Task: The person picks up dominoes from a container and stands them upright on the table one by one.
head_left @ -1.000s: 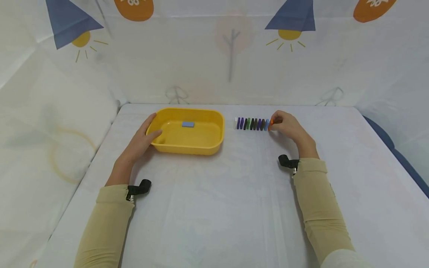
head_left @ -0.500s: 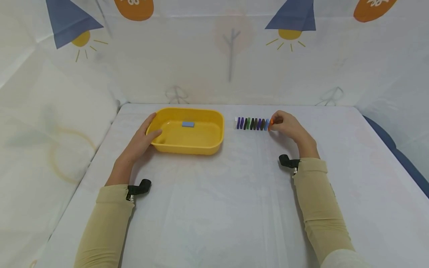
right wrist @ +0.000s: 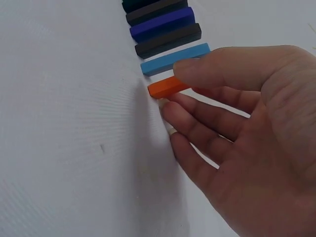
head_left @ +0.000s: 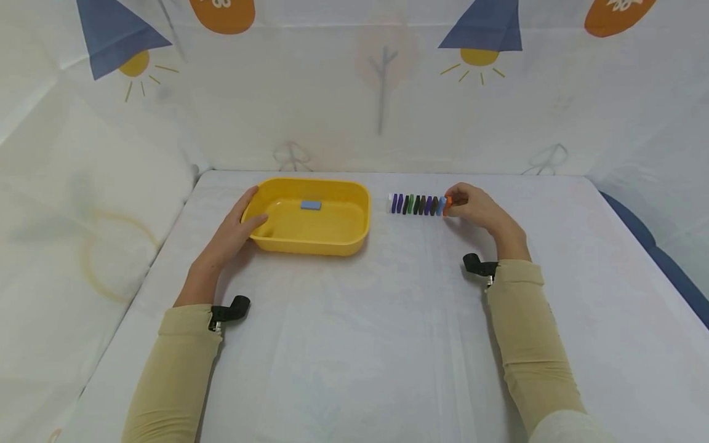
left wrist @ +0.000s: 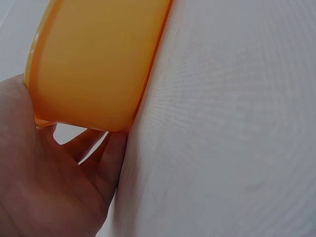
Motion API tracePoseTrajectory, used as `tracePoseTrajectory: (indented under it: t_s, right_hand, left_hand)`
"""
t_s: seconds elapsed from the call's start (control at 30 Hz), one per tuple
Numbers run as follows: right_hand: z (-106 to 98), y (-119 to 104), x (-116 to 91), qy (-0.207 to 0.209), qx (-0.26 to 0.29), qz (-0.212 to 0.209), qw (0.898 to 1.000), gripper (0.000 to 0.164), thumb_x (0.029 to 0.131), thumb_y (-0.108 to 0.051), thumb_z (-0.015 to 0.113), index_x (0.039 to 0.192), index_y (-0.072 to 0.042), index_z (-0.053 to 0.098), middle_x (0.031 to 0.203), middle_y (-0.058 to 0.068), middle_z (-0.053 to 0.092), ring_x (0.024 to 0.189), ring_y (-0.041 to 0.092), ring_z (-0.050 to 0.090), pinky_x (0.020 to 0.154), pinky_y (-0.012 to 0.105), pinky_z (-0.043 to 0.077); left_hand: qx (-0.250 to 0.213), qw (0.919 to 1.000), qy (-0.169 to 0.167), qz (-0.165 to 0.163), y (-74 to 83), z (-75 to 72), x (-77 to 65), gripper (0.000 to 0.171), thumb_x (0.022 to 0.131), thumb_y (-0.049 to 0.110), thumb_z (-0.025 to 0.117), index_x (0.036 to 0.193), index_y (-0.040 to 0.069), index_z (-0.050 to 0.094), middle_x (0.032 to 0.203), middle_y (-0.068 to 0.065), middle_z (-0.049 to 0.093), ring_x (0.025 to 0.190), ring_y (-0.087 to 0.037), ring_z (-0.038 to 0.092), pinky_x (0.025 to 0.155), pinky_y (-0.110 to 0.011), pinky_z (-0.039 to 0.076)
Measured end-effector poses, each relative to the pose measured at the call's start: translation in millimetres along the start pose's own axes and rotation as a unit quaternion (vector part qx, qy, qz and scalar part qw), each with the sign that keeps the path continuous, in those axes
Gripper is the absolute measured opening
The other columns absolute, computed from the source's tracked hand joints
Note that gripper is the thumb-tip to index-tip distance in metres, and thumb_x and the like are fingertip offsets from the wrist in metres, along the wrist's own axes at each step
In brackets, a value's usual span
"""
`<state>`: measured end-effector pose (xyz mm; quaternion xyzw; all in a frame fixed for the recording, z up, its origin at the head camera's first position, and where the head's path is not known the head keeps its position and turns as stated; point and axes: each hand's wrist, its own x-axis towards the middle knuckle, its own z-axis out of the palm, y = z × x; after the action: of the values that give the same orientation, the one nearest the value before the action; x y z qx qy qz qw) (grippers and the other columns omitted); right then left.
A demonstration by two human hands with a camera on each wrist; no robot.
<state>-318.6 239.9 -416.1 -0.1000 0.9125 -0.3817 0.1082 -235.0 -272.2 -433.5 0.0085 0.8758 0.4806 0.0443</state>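
My right hand (head_left: 480, 210) pinches an orange domino (right wrist: 167, 88) between thumb and fingers at the right end of a row of dominoes. Right beside it stands a light blue domino (right wrist: 170, 60), with a narrow gap between the two. Further left along the row come dark, purple (head_left: 400, 203) and green (head_left: 410, 204) dominoes, spaced closely, and a white one (head_left: 390, 203) at the far end. On the left, my left hand (head_left: 229, 237) grips the near-left side of a yellow tray (head_left: 310, 247), thumb over the rim and fingers outside. A blue domino (head_left: 311, 205) lies flat inside it.
Both stand near the back edge of a table covered in white cloth (head_left: 343, 344). Behind it hangs a white printed curtain (head_left: 332, 98). Black wrist cameras (head_left: 239, 306) stick out inward from both sleeves.
My right hand and forearm have shifted very slightly to the right, and the orange domino now shows a little more apart from the light blue one. The left hand and tray stay put.
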Motion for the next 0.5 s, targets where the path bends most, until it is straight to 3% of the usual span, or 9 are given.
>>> tracePoseTrajectory:
  t_s: [0.27, 0.5]
  right_hand:
    - [-6.0, -1.5, -0.4, -0.022, 0.015, 0.01, 1.0, 0.055, 0.092, -0.02, 0.067, 0.141, -0.009, 0.046, 0.137, 0.019, 0.056, 0.127, 0.032, 0.05, 0.114, 0.054, 0.033]
    - [-9.8, -18.1, -4.9, -0.011, -0.016, -0.016, 1.0, 0.062, 0.09, -0.021, 0.067, 0.145, -0.006, 0.042, 0.136, 0.022, 0.055, 0.131, 0.037, 0.05, 0.11, 0.056, 0.037]
  left_hand:
    - [-0.006, 1.0, 0.0, -0.006, 0.1, 0.6, -0.8, 0.071, 0.101, 0.046, 0.049, 0.157, 0.046, 0.006, 0.169, 0.012, 0.003, 0.157, -0.022, 0.004, 0.126, -0.058, 0.005]
    - [-0.013, 0.9999, -0.002, -0.009, -1.8, -2.2, 0.1, 0.072, 0.1, 0.047, 0.05, 0.157, 0.047, 0.006, 0.168, 0.013, 0.003, 0.157, -0.021, 0.004, 0.126, -0.058, 0.005]
